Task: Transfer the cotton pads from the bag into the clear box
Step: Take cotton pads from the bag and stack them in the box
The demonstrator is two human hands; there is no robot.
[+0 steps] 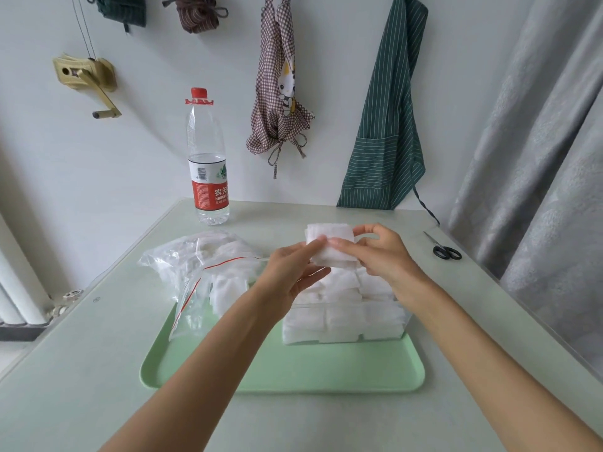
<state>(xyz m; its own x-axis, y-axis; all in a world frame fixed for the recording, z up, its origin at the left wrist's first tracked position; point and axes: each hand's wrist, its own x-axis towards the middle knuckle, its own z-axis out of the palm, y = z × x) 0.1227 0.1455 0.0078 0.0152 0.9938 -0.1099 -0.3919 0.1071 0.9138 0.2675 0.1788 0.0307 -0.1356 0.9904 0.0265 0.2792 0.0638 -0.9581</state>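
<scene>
My left hand [295,269] and right hand [380,252] pinch a stack of cotton pads [329,244] between fingers and thumbs, above the clear box [346,324]. The bag [202,269] lies at nine o'clock. I should square the edges, then lower it flat onto the heap.

Two bare forearms, reaching up into the picture from the lower edge, with no sleeve, cuff or glove anywhere along them. Left hand [295,272] and right hand [385,256] likewise uncovered, with no ring, watch or bracelet at fingers or wrists. Fingernails short and plain, unpainted as far as could be told. Slender build in both arms, narrowing toward the wrists. Nothing of the rest of the body within the head camera's view.
</scene>
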